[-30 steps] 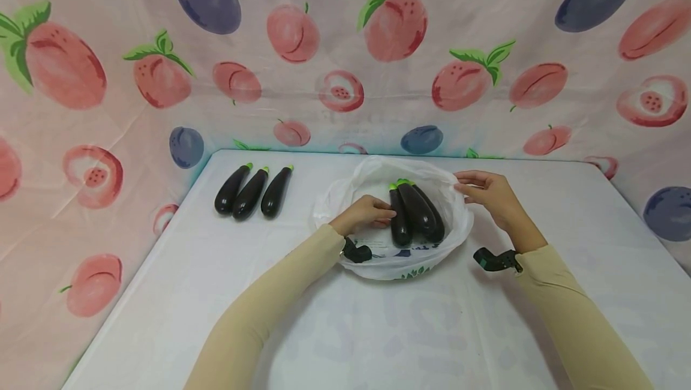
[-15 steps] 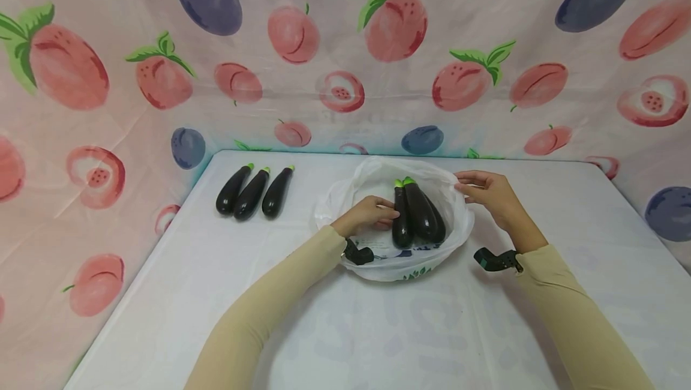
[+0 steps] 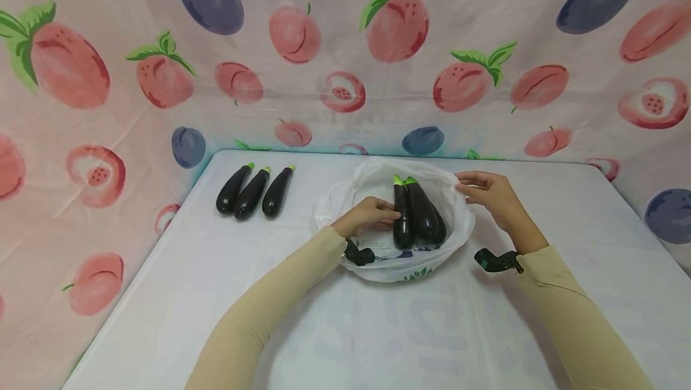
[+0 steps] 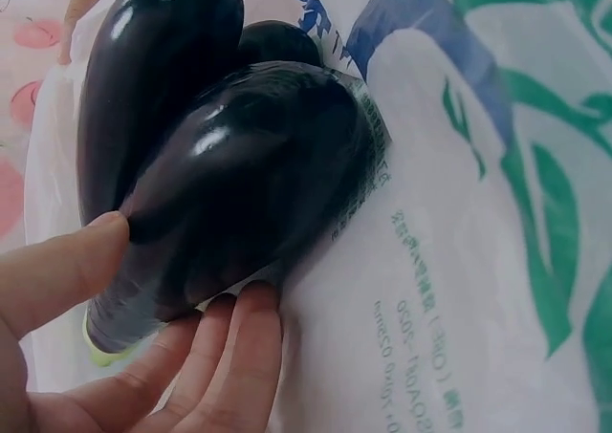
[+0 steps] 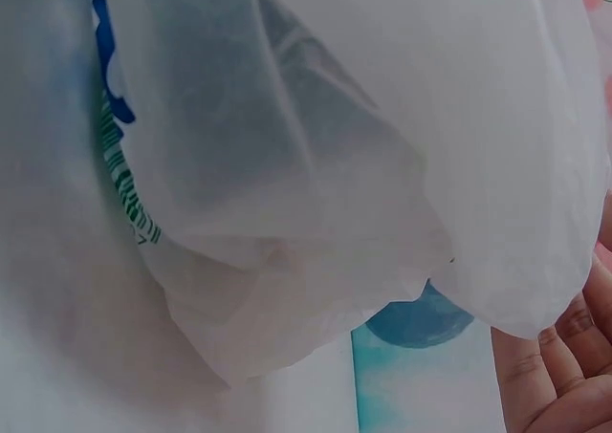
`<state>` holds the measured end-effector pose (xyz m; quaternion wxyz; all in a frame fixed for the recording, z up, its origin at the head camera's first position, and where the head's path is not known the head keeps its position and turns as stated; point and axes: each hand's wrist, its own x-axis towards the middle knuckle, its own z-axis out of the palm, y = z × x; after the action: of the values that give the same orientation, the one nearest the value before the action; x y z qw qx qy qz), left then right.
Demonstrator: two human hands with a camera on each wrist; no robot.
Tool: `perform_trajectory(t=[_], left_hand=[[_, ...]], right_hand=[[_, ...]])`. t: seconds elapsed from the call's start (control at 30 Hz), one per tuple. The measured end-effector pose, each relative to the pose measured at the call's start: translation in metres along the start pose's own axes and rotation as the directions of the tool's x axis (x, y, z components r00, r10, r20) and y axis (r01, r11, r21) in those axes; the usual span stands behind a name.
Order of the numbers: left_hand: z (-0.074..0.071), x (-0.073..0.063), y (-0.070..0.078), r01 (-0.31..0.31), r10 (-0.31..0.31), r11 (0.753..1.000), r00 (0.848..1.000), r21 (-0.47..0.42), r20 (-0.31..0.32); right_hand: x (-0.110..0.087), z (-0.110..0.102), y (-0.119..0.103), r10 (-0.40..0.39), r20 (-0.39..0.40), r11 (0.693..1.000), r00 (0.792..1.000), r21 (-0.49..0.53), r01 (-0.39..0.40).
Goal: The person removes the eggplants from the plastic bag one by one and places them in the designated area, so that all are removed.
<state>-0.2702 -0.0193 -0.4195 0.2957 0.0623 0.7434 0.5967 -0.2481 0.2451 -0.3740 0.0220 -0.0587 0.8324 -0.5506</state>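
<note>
A white plastic bag (image 3: pixel 367 168), its mouth spread wide, holds three dark eggplants in the head view. My left hand (image 3: pixel 368 213) reaches inside and grips the leftmost eggplant (image 3: pixel 403 222). In the left wrist view the thumb (image 4: pixel 67 275) lies on one side of that eggplant's (image 4: pixel 253 165) narrow end, with fingers on the other. Two more eggplants (image 3: pixel 423 213) lean against it on the right, the rearmost mostly hidden. At the bag's right rim, my right hand (image 3: pixel 491 198) pinches the plastic; in the right wrist view the bag (image 5: pixel 287 194) covers part of that hand.
Three eggplants (image 3: pixel 251 195) lie side by side at the table's back left. The white-covered table (image 3: pixel 378 336) meets a fruit-print cloth (image 3: pixel 302 96) behind it. Small black cameras (image 3: pixel 495 261) sit on both wrists.
The left eggplant in the bag has shifted slightly right with my left hand, its green tip now higher. The right hand stays at the rim.
</note>
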Motion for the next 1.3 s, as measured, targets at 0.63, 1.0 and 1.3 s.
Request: perform_trajectory(t=[0.63, 1.0, 1.3], left_hand=[[0.004, 0.002, -0.002, 0.023, -0.024, 1.000, 1.000, -0.009, -0.014], [-0.001, -0.003, -0.003, 0.014, -0.015, 1.000, 1.000, -0.012, -0.016], [-0.008, -0.006, -0.004, 0.009, -0.009, 1.000, 1.000, 0.021, -0.007]], right_hand=[[0.000, 0.001, 0.000, -0.013, -0.009, 1.000, 1.000, 0.006, 0.013], [0.001, 0.000, 0.000, -0.020, -0.002, 1.000, 1.000, 0.004, 0.020], [0.000, 0.000, 0.000, -0.013, -0.005, 1.000, 1.000, -0.017, 0.013]])
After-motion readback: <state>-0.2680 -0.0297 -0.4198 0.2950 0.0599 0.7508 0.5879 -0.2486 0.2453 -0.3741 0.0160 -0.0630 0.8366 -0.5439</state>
